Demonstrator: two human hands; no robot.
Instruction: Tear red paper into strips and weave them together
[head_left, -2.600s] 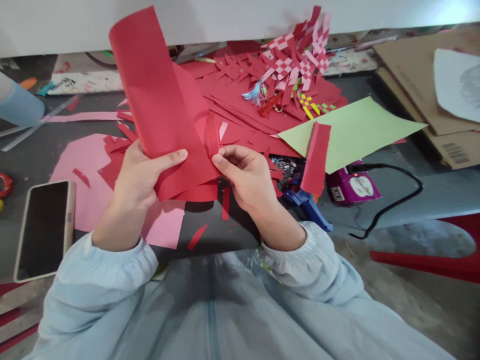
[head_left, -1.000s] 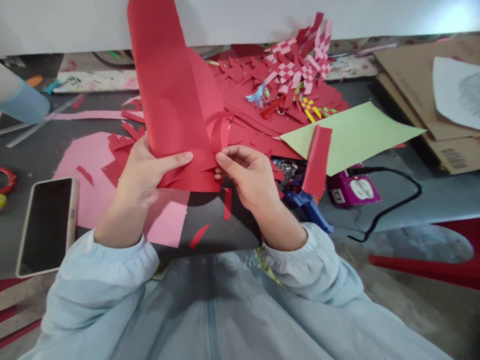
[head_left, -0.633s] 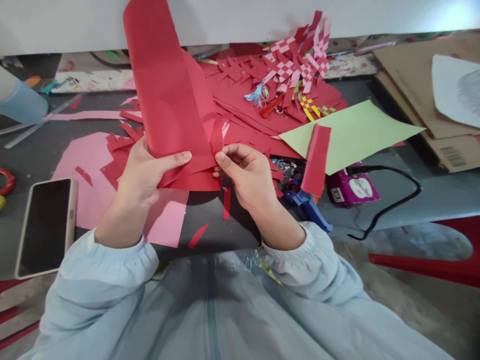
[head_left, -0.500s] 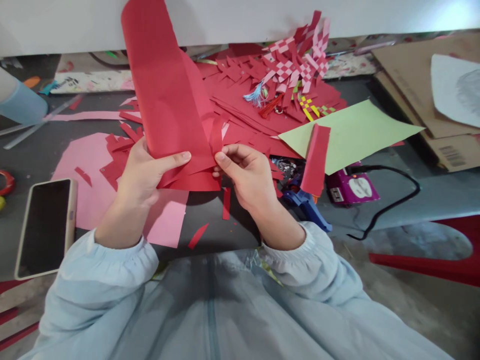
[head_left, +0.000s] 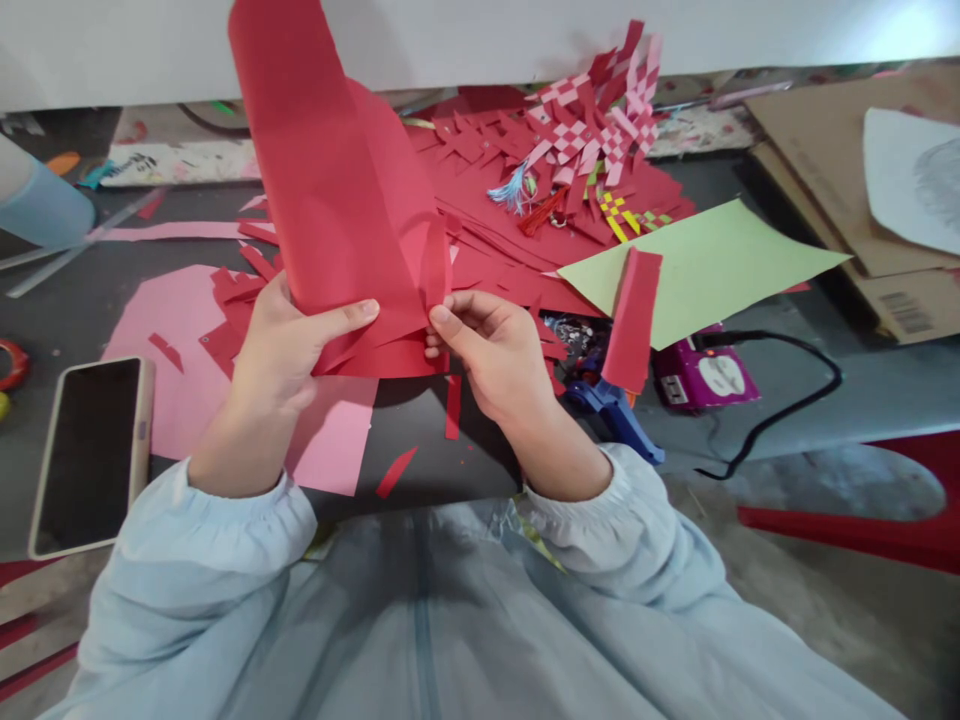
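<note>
A large curled sheet of red paper [head_left: 322,180] rises from my hands, its lower edge just above the table. My left hand [head_left: 292,345] grips it at the lower left, thumb lying across the front and fingers hidden behind. At the lower right edge, my right hand [head_left: 491,345] pinches a narrow red paper strip [head_left: 435,260] between thumb and forefinger. That strip stands up against the sheet; whether it is joined to it I cannot tell. Beneath lies pink paper [head_left: 337,440], with red scraps [head_left: 396,472] nearby.
Woven red-and-pink paper pieces [head_left: 577,130] are heaped at the back. Green paper [head_left: 697,265] lies right, with a folded red piece [head_left: 632,320], a blue tool [head_left: 615,410] and a purple box [head_left: 705,375] close by. A phone [head_left: 90,455] rests left; cardboard [head_left: 817,170] lies far right.
The red sheet has shifted slightly left and tilted a little, its lower right corner rising slightly. Both hands keep their holds, and the pinched strip stands a bit straighter.
</note>
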